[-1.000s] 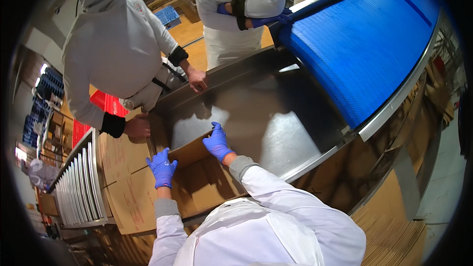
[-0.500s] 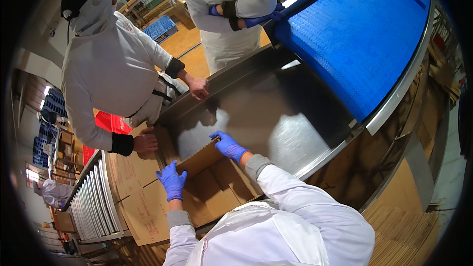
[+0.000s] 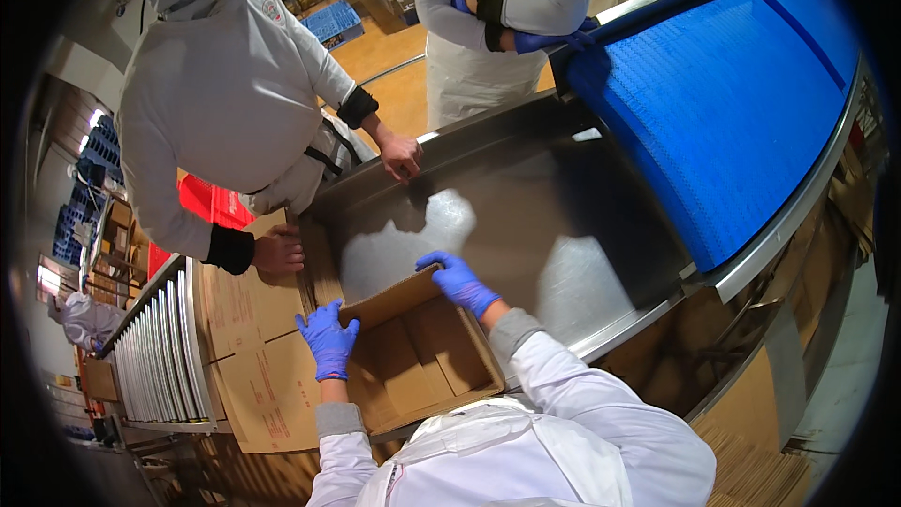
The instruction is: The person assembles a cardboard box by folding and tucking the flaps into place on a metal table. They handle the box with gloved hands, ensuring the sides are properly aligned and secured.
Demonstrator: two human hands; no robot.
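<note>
An open cardboard box (image 3: 410, 363) stands directly in front of me, its inside bare to the bottom flaps. At its far right corner my right hand (image 3: 458, 282), in a blue glove, has its fingers hooked over the top edge of the far wall. My left hand (image 3: 328, 340), gloved too, rests at the box's left edge with its fingers spread. Beside it lie printed cardboard flaps (image 3: 269, 392). Across from me, a co-worker's bare hand (image 3: 279, 251) presses on the cardboard; that person's other hand (image 3: 401, 157) is at the metal rim.
A metal chute (image 3: 507, 216) lies beyond the box, with a blue conveyor belt (image 3: 713, 113) to its right. Metal rollers (image 3: 161, 347) run off at the left. Another person (image 3: 497, 9) stands behind with folded arms. Flat cardboard (image 3: 741, 465) is stacked at lower right.
The view has shifted, so the chute, belt and co-workers sit farther right in the picture. Both my hands keep about the same places on the box.
</note>
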